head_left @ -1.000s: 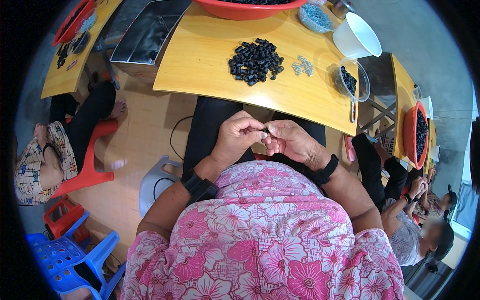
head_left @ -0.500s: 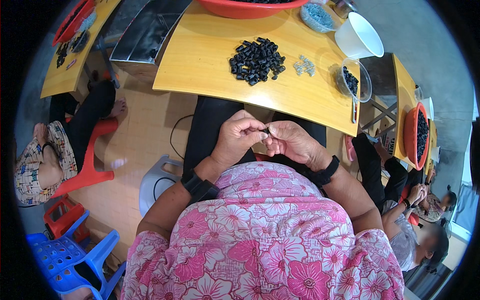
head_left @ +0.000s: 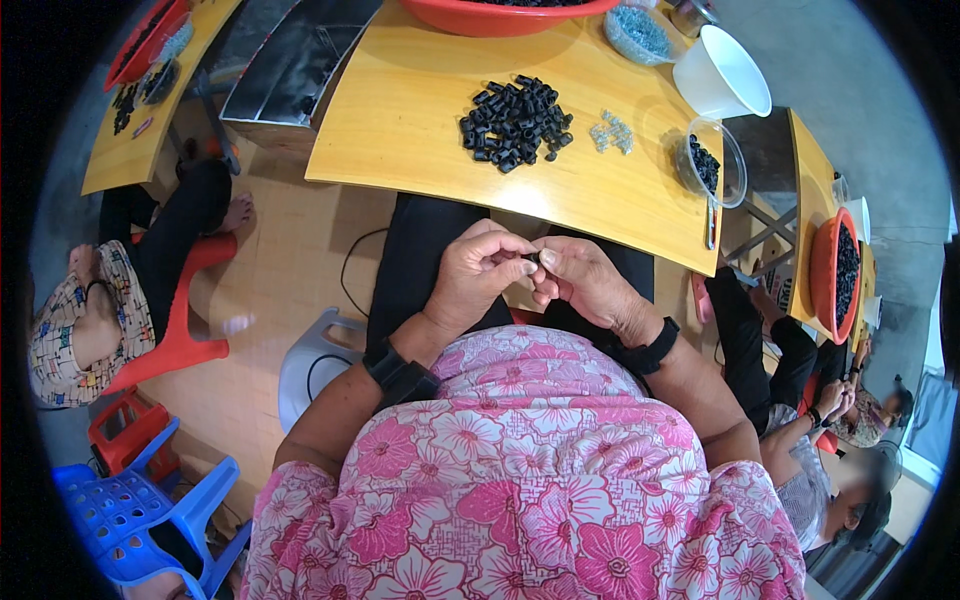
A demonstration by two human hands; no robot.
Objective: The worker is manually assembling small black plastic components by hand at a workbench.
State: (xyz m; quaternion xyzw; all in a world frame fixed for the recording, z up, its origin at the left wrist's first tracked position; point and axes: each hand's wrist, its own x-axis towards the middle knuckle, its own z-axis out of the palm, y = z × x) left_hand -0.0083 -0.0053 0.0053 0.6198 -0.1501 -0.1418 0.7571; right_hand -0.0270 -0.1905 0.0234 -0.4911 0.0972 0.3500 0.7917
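Note:
Over my lap, just short of the table edge, my left hand (head_left: 478, 272) and my right hand (head_left: 585, 279) meet fingertip to fingertip. Between them they pinch a small black plastic part (head_left: 533, 258), mostly covered by the fingers. On the yellow table (head_left: 400, 120) beyond them lies a heap of short black tubular plastic parts (head_left: 513, 125). Right of that heap sits a little cluster of small clear or silvery pieces (head_left: 611, 132). A clear tub (head_left: 738, 165) with black parts inside stands by the right edge.
A red basin (head_left: 500, 18) of black parts, a tub of silvery pieces (head_left: 640, 35) and a white bucket (head_left: 722, 75) stand at the back. A slim metal tool (head_left: 711, 224) lies at the right edge. Seated people flank me; stools (head_left: 320, 365) and blue chairs (head_left: 150, 520) stand left.
My hands stay together on the small black part, with only a slight shift of the fingers. The table's things appear moved a touch rightward in view.

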